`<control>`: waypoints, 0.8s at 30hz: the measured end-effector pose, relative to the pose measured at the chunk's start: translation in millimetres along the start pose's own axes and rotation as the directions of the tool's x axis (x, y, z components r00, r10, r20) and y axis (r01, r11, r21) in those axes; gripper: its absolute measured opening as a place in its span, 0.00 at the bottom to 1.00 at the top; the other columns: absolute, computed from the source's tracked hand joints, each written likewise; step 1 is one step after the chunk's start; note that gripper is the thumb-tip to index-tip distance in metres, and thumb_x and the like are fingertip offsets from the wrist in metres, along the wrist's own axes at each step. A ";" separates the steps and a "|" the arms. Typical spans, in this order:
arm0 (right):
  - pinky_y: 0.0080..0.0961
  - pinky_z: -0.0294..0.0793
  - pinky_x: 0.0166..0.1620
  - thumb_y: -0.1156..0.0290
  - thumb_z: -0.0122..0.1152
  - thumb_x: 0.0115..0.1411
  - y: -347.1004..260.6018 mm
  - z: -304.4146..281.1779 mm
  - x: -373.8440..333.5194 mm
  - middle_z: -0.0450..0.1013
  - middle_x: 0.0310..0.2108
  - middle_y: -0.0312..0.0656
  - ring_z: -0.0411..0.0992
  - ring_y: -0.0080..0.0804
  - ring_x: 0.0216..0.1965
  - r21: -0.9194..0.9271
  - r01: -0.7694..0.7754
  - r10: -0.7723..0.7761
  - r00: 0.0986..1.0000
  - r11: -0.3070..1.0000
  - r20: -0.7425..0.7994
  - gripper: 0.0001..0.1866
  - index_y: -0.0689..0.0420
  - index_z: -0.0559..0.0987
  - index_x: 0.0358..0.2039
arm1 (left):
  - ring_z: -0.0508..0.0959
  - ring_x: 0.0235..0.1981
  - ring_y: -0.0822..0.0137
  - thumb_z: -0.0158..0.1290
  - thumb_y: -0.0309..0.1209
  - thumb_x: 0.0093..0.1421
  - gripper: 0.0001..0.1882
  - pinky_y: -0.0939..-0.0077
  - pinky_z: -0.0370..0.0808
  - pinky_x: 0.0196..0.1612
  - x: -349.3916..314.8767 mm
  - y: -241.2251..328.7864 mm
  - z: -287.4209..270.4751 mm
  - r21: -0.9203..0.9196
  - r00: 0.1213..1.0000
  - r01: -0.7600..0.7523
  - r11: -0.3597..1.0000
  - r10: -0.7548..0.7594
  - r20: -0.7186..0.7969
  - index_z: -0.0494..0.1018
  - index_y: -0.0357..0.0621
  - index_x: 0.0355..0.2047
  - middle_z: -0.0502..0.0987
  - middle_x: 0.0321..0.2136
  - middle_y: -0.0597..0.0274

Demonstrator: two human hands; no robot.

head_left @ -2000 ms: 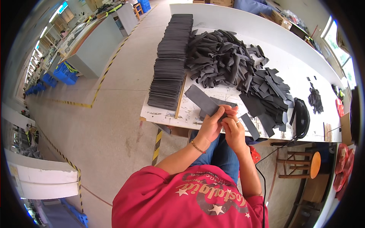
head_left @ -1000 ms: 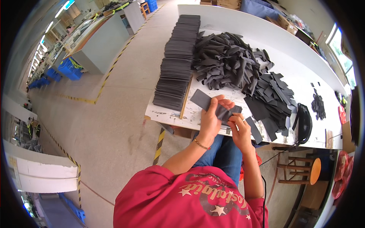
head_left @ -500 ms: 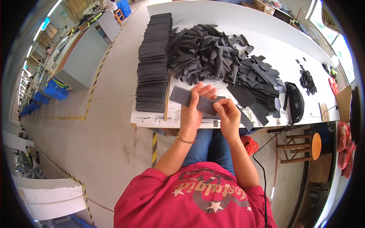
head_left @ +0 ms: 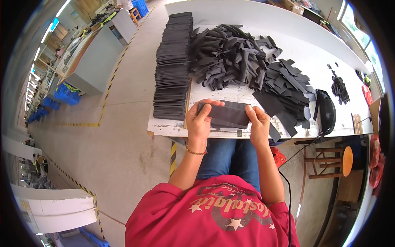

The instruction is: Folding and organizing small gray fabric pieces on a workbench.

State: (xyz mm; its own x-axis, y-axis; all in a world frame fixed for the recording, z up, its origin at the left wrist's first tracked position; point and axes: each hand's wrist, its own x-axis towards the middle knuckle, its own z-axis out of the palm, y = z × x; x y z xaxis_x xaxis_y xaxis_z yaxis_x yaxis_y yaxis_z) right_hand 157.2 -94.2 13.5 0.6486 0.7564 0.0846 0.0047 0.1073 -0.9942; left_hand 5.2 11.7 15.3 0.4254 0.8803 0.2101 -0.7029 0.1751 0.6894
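Between my two hands a dark grey fabric strip (head_left: 227,114) is held level above the table's front edge. My left hand (head_left: 199,122) pinches its left end, thumb on top. My right hand (head_left: 258,122) grips the right end between thumb and fingers. Partly hidden below the strip lie more dark pieces (head_left: 224,124) on the table. To the left stands a long, neat row of stacked dark pieces (head_left: 173,70). Beyond my hands is a big loose heap of curled dark fabric pieces (head_left: 228,55). A pile of flat dark strips (head_left: 286,88) lies to the right.
The white table (head_left: 302,45) has a raised back panel. A black curved object (head_left: 327,111) with a cable sits near its right front, with a small dark bundle (head_left: 340,88) beyond. A wooden stool (head_left: 346,160) stands right. Blue crates (head_left: 68,94) are across the aisle.
My left hand has moved from under the strip's middle to its left end. The strip, tilted before, is now level and stretched between both hands. The view has shifted slightly.
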 end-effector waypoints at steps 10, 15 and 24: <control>0.17 0.72 0.34 0.76 0.63 0.60 -1.0 -1.9 -16.7 0.77 0.27 0.36 0.73 0.18 0.28 -0.012 -0.030 0.031 0.993 0.999 0.115 0.05 0.65 0.79 0.34 | 0.81 0.41 0.52 0.53 0.26 0.64 0.09 0.61 0.78 0.49 7.8 -9.4 -11.2 -0.029 0.996 0.021 0.999 -0.024 -0.089 0.74 0.34 0.43 0.80 0.36 0.47; 0.20 0.73 0.33 0.86 0.62 0.53 -4.4 -4.5 -19.7 0.75 0.27 0.42 0.75 0.31 0.28 -0.485 0.551 -0.599 0.798 0.679 0.068 0.08 0.63 0.80 0.34 | 0.80 0.38 0.55 0.58 0.33 0.62 0.13 0.59 0.78 0.47 22.4 -4.6 3.4 -0.040 0.931 -0.024 0.999 0.008 -0.364 0.74 0.37 0.41 0.79 0.35 0.53; 0.29 0.73 0.48 0.84 0.61 0.52 3.6 -15.5 -17.5 0.74 0.46 0.43 0.73 0.36 0.45 -0.520 0.640 -0.543 0.764 0.566 0.348 0.17 0.62 0.80 0.45 | 0.80 0.25 0.66 0.59 0.25 0.59 0.05 0.73 0.81 0.31 12.2 -6.1 -15.7 0.075 0.927 0.275 0.958 -0.244 -0.285 0.77 0.35 0.30 0.79 0.27 0.58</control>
State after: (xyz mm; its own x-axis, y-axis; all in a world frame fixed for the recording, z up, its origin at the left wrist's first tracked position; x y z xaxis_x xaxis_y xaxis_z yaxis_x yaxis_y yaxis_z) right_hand 157.6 -117.0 7.5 0.2282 0.7440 0.6279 0.8133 0.2089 -0.5430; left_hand 5.8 28.3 2.8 0.4032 0.8990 -0.1711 -0.5136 0.3771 0.7707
